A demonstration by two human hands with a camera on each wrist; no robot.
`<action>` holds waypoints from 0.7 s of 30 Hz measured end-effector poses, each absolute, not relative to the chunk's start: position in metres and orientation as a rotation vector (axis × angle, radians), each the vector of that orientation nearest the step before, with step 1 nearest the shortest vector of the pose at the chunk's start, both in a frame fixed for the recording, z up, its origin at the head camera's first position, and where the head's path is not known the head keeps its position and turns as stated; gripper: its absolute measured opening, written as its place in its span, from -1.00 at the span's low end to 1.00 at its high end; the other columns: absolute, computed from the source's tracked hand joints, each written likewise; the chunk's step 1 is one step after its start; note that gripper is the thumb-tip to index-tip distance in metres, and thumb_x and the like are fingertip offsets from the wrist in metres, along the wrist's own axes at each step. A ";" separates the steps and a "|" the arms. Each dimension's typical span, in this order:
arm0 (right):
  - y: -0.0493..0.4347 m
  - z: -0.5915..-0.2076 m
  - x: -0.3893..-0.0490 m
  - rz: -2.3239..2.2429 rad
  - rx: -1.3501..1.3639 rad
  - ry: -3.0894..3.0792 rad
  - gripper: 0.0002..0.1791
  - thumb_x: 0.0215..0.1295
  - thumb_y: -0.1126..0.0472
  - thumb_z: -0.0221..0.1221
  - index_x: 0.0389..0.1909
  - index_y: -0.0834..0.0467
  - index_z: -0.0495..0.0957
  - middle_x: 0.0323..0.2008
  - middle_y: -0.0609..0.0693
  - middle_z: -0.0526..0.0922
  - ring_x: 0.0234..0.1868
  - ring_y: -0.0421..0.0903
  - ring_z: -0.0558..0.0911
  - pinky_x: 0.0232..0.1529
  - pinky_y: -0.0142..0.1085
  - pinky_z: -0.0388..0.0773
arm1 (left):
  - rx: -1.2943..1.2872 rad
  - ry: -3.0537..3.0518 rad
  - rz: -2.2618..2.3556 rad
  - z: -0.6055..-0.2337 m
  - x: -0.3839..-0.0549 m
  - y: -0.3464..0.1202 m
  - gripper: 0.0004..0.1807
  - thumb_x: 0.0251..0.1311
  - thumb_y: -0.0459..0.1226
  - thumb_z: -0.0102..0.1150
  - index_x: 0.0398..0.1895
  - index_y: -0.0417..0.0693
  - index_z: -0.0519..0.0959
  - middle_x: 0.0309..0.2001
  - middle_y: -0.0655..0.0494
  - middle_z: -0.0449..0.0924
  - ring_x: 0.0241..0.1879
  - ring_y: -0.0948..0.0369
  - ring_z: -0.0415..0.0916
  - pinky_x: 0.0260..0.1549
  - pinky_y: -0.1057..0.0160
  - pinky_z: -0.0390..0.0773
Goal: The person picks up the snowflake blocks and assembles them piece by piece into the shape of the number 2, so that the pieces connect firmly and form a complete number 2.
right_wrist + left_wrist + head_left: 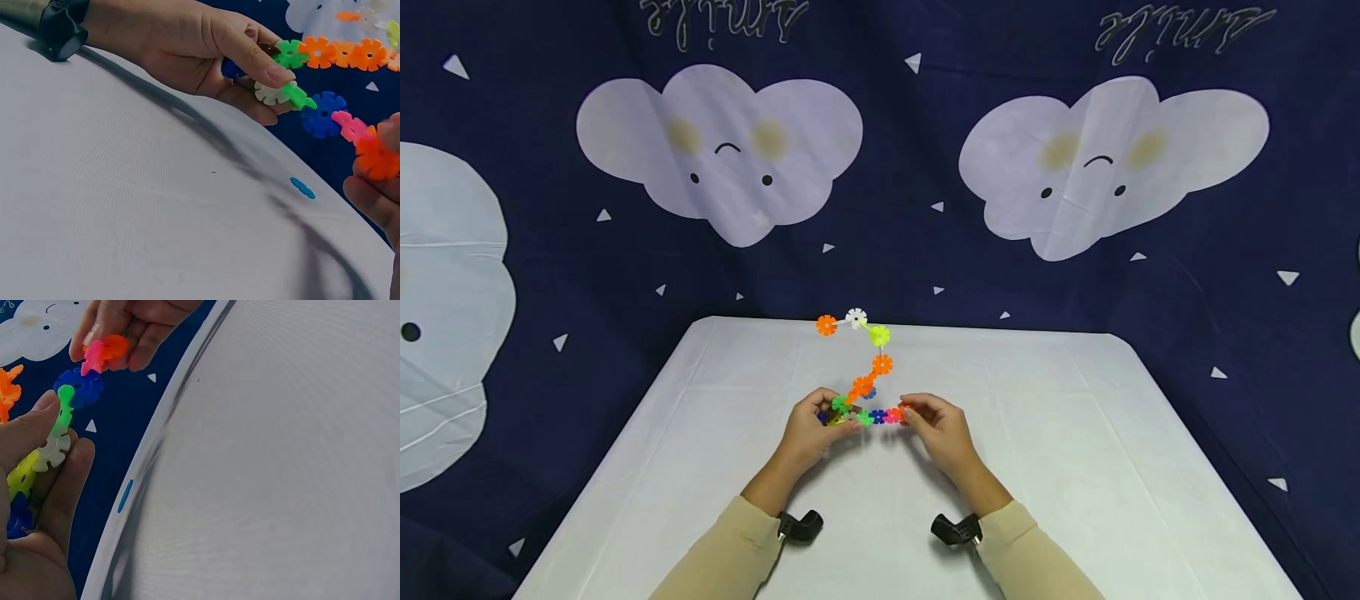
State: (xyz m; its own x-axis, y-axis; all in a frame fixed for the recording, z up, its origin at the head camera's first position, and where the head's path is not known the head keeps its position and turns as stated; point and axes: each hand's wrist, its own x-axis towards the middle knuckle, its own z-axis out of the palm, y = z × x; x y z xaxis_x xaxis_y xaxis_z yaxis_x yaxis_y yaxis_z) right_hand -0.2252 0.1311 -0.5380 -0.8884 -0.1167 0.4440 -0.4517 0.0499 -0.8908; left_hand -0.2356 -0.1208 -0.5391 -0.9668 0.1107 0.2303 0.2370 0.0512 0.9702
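A chain of colourful interlocking snowflake discs (882, 364) is held over the white table. My left hand (802, 431) grips its middle, with yellow, white and green discs (64, 409) between thumb and fingers. From there one branch of mostly orange discs (317, 51) curves up and away, through a yellow disc (880, 335) and a white disc (856, 317) to an orange end disc (827, 325). The other branch runs right through a blue disc (324, 114) and a pink disc (351, 127). My right hand (946, 431) pinches the orange disc (377, 156) at that end.
A single light-blue disc (302, 187) lies on the white tabletop (1037, 467), behind the chain. Beyond the far table edge hangs a dark blue cloth (902, 250) printed with clouds. A black wrist device (957, 530) sits on each wrist.
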 end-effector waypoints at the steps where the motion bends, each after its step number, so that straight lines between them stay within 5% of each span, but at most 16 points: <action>1: 0.132 -0.538 -0.226 1.934 0.568 -2.081 -0.77 0.47 0.45 0.26 0.04 0.50 0.64 -0.13 0.33 0.74 -0.13 0.11 0.75 -0.08 -0.23 0.72 | -0.359 -2.207 -2.077 -0.539 -0.236 -0.121 -0.56 -0.04 -0.51 0.65 -0.13 -0.25 0.58 -0.25 -0.29 0.61 -0.36 0.17 0.47 -0.44 0.40 0.55; 8: 0.137 -0.541 -0.235 1.973 0.348 -2.173 -0.60 0.70 0.18 0.05 0.17 0.47 0.58 -0.04 0.25 0.74 -0.11 0.05 0.72 -0.02 -0.17 0.69 | -0.386 -2.163 -2.092 -0.539 -0.237 -0.120 -0.56 -0.05 -0.52 0.66 -0.15 -0.25 0.58 -0.30 -0.17 0.63 -0.36 0.15 0.49 -0.45 0.39 0.57; 14: 0.137 -0.548 -0.249 1.656 0.217 -2.428 -0.71 0.57 0.20 0.24 0.10 0.32 0.67 -0.12 0.05 0.77 -0.11 -0.02 0.70 -0.02 -0.15 0.67 | -0.442 -2.142 -2.164 -0.540 -0.236 -0.119 -0.56 -0.02 -0.52 0.64 -0.13 -0.26 0.57 -0.17 -0.24 0.71 -0.32 0.13 0.58 -0.38 0.37 0.63; 21: 0.129 -0.549 -0.265 1.391 0.536 -2.541 -0.66 0.40 0.25 0.39 0.11 0.31 0.67 -0.05 0.08 0.73 -0.01 0.07 0.68 0.14 0.00 0.60 | -0.478 -2.123 -2.216 -0.538 -0.235 -0.119 -0.56 -0.01 -0.51 0.64 -0.13 -0.25 0.56 -0.12 -0.16 0.75 -0.26 0.09 0.64 -0.33 0.32 0.66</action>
